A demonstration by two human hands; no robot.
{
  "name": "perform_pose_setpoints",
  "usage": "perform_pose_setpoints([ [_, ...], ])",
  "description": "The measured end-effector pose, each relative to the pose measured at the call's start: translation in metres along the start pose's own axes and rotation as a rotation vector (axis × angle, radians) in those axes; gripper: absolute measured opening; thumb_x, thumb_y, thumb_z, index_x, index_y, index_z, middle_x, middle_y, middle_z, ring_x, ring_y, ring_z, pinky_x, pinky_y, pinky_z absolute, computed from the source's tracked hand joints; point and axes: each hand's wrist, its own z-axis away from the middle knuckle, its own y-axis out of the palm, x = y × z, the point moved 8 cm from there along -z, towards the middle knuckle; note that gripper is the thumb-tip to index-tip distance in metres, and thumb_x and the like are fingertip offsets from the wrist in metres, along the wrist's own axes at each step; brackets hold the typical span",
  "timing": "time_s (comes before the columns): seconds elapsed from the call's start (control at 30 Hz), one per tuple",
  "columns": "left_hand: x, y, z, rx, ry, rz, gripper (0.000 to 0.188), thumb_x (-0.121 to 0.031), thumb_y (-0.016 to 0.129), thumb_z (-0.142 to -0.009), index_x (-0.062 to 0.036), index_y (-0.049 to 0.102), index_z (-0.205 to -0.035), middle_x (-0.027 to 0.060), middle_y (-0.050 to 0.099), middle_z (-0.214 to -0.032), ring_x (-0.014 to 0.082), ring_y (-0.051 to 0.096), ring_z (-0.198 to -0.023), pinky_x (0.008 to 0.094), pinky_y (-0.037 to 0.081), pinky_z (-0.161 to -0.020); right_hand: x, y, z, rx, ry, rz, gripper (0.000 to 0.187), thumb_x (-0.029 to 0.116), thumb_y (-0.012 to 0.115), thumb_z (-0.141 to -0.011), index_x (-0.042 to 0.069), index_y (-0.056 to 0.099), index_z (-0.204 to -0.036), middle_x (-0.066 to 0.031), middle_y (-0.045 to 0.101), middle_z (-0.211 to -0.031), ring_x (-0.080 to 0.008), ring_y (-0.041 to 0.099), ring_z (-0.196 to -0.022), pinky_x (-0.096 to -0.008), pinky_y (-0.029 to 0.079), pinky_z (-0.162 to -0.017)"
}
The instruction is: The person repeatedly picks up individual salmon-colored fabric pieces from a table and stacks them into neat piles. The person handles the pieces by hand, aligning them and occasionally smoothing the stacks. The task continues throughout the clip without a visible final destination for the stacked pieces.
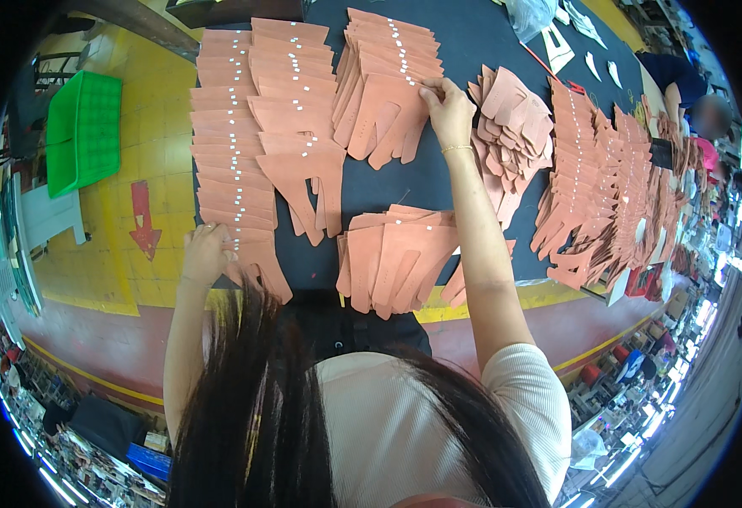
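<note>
Terracotta centre panel stack (379,95): front piece's upper-right corner pinched between fingers of right hand (450,112).
Left panel column (220,154): lower-left edge at left hand (206,256); grip cannot be told.

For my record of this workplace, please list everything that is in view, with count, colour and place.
Cut pieces: many, overlapped, pinkish-brown, on table
Labels: many, white, on pieces
Table: one, dark, centre
Crate: one, green, left
Floor arrow: one, red, left
Flat cut-outs: several, white, upper right
Plastic bag: one, clear, top
Other person: one, dark sleeve, right
Background items: uncountable, mixed colours, edges
Hair: dark, lower middle
Shirt: one, white, bottom
Hands: two, bare; left hand at left row's near end, right hand at upper-middle group's edge
</note>
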Motion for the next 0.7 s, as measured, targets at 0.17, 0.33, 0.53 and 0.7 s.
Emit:
perform_pose_setpoints([
  [0.17,-0.002,-0.003,0.002,-0.004,0.0,0.006,0.034,-0.018,0.08,-0.066,-0.0088,0.063,-0.094,0.0084,0.062,-0.101,0.0302,0.056,-0.107,0.0451,0.037,-0.091,0.0,0.002,-0.003,0.005,-0.065,-0.021,0.019,0.014,0.073,-0.086,0.003,0.072,-0.101,-0.0119,0.075,-0.093,-0.0197,0.073,-0.083,-0.0304,0.055,-0.076],
  [0.33,-0.005,-0.005,0.003,0.009,-0.037,0.016,0.035,-0.016,0.079,-0.068,-0.0082,0.063,-0.097,0.0095,0.063,-0.104,0.0308,0.055,-0.109,0.0471,0.036,-0.095,-0.003,0.007,-0.005,-0.031,-0.103,-0.091,0.013,0.016,0.073,-0.082,0.008,0.073,-0.092,-0.0126,0.072,-0.087,-0.0297,0.068,-0.081,-0.0403,0.05,-0.075],
  [0.53,-0.003,-0.004,0.004,0.042,-0.062,0.044,0.037,-0.017,0.08,-0.068,-0.0061,0.063,-0.1,0.01,0.062,-0.106,0.0303,0.055,-0.112,0.0469,0.034,-0.1,0.003,0.003,-0.002,-0.091,-0.172,0.162,0.018,0.022,0.078,-0.079,0.018,0.074,-0.097,-0.0064,0.062,-0.103,-0.03,0.055,-0.103,-0.0461,0.041,-0.09],
  [0.7,-0.004,-0.004,0.005,0.013,-0.049,0.044,0.036,-0.017,0.08,-0.069,-0.0067,0.063,-0.1,0.0098,0.062,-0.106,0.0295,0.055,-0.112,0.0468,0.033,-0.102,0.033,-0.003,0.004,-0.154,-0.226,0.31,0.022,0.02,0.077,-0.079,0.02,0.072,-0.101,-0.0081,0.058,-0.109,-0.0331,0.049,-0.107,-0.0473,0.04,-0.091],
])
